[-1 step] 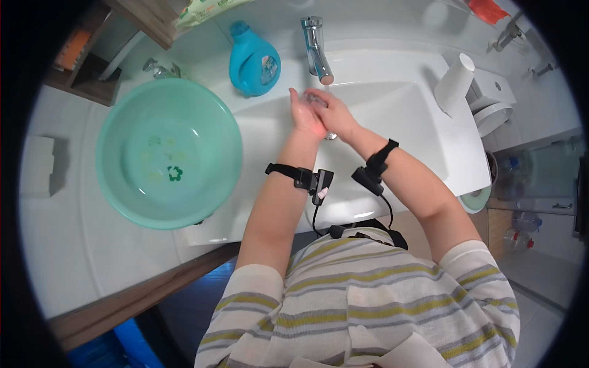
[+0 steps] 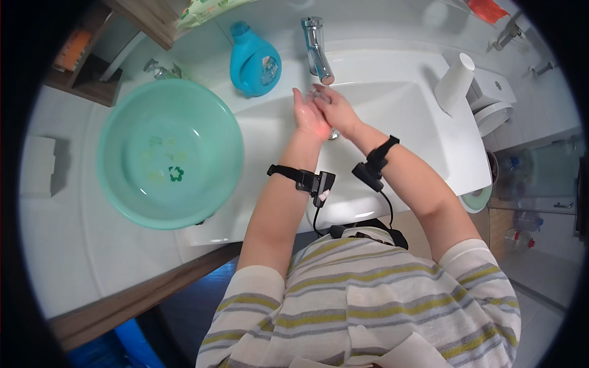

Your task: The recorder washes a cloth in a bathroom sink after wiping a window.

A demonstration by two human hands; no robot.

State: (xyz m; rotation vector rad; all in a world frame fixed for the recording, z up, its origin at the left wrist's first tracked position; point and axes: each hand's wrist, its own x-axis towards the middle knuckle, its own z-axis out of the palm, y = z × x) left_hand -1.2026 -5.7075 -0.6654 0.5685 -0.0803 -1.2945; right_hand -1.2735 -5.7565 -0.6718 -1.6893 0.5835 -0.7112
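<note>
Barely a shift since the last picture; I judge the work at the tap [image 2: 315, 49] unchanged. Left hand [image 2: 311, 118] palm up near the spout, over the sink [image 2: 399, 116], thumb apart. Right hand [image 2: 339, 113] laid across it; whether its fingers clamp anything, I can't tell. Blue bottle [image 2: 253, 69] left of tap; green tub [image 2: 216, 168] further left.

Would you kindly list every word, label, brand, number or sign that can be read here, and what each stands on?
None can be read with certainty.
Blue bottle: a pale label, its print too small to read.
Pale green package, top edge: faint marks, too blurred to read.
Green basin: a dark green flower print; I cannot tell whether its paler marks include lettering.
</note>
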